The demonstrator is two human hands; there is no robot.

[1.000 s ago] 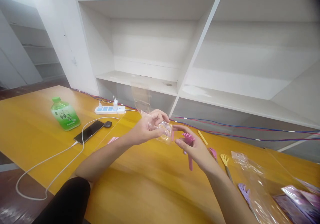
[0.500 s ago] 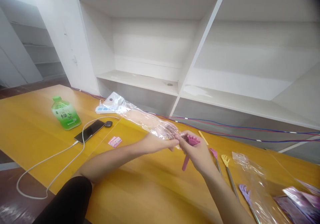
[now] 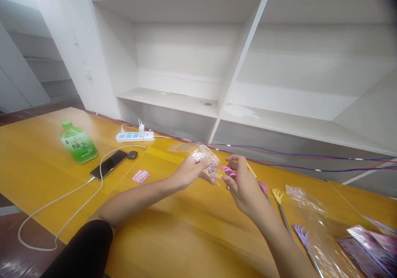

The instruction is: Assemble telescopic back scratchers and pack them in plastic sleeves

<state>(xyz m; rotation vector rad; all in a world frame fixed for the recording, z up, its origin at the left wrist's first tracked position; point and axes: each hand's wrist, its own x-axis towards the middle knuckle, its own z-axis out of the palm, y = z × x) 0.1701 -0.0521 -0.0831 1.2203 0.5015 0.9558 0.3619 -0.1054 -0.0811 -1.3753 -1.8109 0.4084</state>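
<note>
My left hand (image 3: 190,172) is closed on a clear plastic bag (image 3: 206,156), which is bunched up above its fingers. Close beside it, my right hand (image 3: 243,183) has its fingers curled around a pink back scratcher (image 3: 228,170). The scratcher's claw-shaped head points toward the bag's near end, and its handle is hidden by the hand. Whether the claw touches the bag, I cannot tell. To the right of my right hand lie another pink back scratcher (image 3: 263,187), a yellow one (image 3: 277,196) and a purple one (image 3: 301,236).
At the right are a flat clear bag (image 3: 305,199) and purple-pink packages (image 3: 369,245). On the left stand a green tea bottle (image 3: 79,143), a phone (image 3: 108,164), small pink cards (image 3: 141,176) and a power strip (image 3: 135,136). Cables (image 3: 263,152) run along the shelf base.
The plastic bag, stretched out to the upper left before, is now gathered up in my left hand. My right hand has turned the pink back scratcher, so its claw now faces the bag.
</note>
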